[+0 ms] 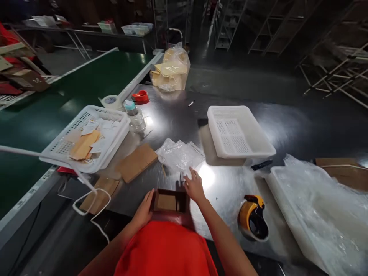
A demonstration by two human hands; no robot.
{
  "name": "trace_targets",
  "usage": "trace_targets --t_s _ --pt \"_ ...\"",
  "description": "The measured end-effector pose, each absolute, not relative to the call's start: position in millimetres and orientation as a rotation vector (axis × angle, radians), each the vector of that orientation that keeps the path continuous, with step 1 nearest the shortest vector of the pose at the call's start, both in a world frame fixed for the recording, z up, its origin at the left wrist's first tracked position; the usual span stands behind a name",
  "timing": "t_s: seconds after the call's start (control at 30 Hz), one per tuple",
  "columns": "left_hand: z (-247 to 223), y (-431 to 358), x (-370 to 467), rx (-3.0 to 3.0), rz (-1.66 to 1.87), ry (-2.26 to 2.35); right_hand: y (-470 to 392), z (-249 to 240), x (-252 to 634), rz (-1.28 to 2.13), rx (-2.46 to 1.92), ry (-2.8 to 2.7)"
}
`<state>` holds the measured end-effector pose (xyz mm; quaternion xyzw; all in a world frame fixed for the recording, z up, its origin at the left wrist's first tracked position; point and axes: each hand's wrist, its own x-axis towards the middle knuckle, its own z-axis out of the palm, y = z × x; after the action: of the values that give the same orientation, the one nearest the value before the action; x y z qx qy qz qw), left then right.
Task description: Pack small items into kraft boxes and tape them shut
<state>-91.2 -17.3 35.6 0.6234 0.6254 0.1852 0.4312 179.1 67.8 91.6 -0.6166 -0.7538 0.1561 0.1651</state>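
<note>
Close to my body is a dark reddish-brown open-topped box (171,216), with light brown board showing inside. My left hand (144,209) holds its left wall, fingers laid along the side. Beyond the right rim, my right hand (194,186) reaches out with fingers apart, at the near edge of some clear bubble wrap (179,153). A thin dark piece stands by those fingertips, too small to name. Left of the bubble wrap lies a flat brown cardboard box (137,162), and a second brown cardboard piece (100,194) is nearer the table's left edge.
A white basket (115,147) with papers sits left, beside the green conveyor (94,76). Tape rolls (110,100), a red tape dispenser (140,97) and a pen (191,103) lie farther back. Rightward are a white basket (260,142), a yellow-black tape dispenser (253,217) and a plastic-filled tub (299,226).
</note>
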Motion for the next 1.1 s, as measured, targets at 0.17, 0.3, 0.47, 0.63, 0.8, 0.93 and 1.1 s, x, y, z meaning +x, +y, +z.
trace_targets --t_s 0.17,0.3,0.47,0.63,0.8,0.93,1.1 --pt "48 -41 -100 1.479 0.648 1.689 109 102 136 0.507 -1.505 -2.293" --pt "72 -42 -103 1.396 0.805 1.805 132 143 149 0.445 -1.436 -2.189" --pt "91 -18 -88 1.253 0.839 1.712 136 231 182 0.385 -1.303 -1.936" --pt "88 -4 -64 1.208 0.689 1.680 87 252 169 0.131 -1.452 -2.120" --pt "79 -8 -57 1.206 0.688 1.618 42 225 146 0.046 -1.431 -2.330" --pt "73 -13 -60 1.164 0.764 1.540 12 193 131 0.324 -1.273 -2.499" --pt "67 -13 -63 1.075 0.770 1.484 -16 142 114 0.805 -1.337 -2.620"
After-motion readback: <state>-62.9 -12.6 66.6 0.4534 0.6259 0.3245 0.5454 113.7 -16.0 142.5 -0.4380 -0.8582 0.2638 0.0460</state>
